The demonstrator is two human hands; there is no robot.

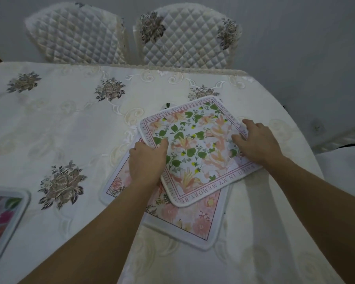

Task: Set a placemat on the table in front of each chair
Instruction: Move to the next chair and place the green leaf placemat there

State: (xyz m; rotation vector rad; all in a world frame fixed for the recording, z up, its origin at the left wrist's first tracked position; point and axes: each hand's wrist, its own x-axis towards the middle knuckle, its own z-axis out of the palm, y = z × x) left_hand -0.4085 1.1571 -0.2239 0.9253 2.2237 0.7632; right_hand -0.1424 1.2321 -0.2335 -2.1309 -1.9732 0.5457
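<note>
A square floral placemat with green leaves and a lettered pink border lies on top of a second, pinker placemat near the table's right side. My left hand grips the top placemat's left edge, thumb on top. My right hand grips its right edge, fingers spread over the print. A third placemat with bright pink flowers lies at the lower left table edge. Two quilted chairs stand behind the far side, one at the left and one at the right.
The table wears a cream embroidered cloth with grey flower motifs. A dark small object peeks out just beyond the top placemat. Another pale seat shows at the right edge.
</note>
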